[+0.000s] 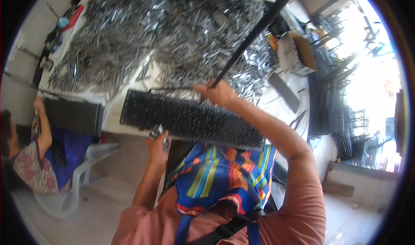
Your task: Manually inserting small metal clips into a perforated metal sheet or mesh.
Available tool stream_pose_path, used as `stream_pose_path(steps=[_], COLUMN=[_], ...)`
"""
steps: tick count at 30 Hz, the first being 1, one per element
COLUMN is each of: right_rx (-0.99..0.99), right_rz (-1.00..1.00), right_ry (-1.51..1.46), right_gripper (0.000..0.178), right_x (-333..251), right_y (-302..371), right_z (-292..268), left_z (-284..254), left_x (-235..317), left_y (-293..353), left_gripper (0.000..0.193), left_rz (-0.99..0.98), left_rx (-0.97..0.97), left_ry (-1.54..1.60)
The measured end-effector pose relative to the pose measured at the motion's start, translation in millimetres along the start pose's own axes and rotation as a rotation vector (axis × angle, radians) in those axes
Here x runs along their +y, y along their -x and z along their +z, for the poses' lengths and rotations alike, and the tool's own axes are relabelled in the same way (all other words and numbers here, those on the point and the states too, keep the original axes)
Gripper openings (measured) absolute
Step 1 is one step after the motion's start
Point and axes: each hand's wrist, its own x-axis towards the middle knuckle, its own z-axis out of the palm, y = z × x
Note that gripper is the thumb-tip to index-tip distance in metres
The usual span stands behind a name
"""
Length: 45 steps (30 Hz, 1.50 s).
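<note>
- At the far left, we see a co-worker in a patterned short-sleeved top [36, 167], seated on a pale plastic armchair [80, 186], one hand raised by the worktop's near left corner.
- In front of that person, we see a dark rectangular flat-sided case or panel [73, 115] at the near edge of the white-covered worktop [111, 115].
- Right of it, our left hand [158, 147] is closed around a small bunch of shiny silver metal pieces [158, 132], just off the near edge; blur keeps us from counting them.
- Beside and above that hand, we have a long black rectangular panel studded with rows of small glinting points [194, 120]; it lies slanted along the worktop's near edge, its right end lower towards us and partly over our blue apron with multicoloured stripes [216, 176].
- Beyond the panel, a broad heap of thin silver and grey metal strips [173, 29] spreads across most of the worktop towards its far edge.
- Our right hand [217, 93], well apart from the left, is at the panel's far long edge, closed around the lower part of a long, straight black rod [255, 39] that slants up to the right.
- Near the worktop's right edge, we see a flat grey bar [284, 92] and, farther back, an open cardboard box [298, 52].
- Past that right edge stand dark comb-like racks [326, 102], close together.
</note>
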Motion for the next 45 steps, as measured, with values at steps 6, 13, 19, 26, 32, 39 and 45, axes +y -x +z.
stream_pose_path(steps=[6,13,19,26,32,39,45], right_rx=[0.126,0.521,0.993,1.323,1.412,1.319,1.11], right_rz=[0.005,0.195,0.412,0.667,0.93,1.185,1.31], right_ry=[-0.068,-0.246,-0.423,-0.564,-0.708,-0.807,-0.781], right_gripper=[0.047,0.048,0.043,0.051,0.05,0.04,0.045], right_x=[44,127,227,300,322,364,403], right_y=[66,234,401,502,509,463,413], right_z=[-25,-57,7,142,207,295,356], left_z=[28,141,238,279,276,321,412], left_x=[3,-39,-138,-291,-377,-390,-390], left_y=[16,80,155,211,217,173,118], left_gripper=[0.014,0.006,0.003,0.01,0.009,0.008,0.019], left_rz=[-0.029,0.007,-0.14,-0.316,-0.499,0.549,1.288], left_rx=[-0.188,-0.59,-0.959,-1.267,-1.511,-1.861,-1.633], left_ry=[-0.164,-0.321,-0.603,-0.894,-1.144,-1.376,-1.197])
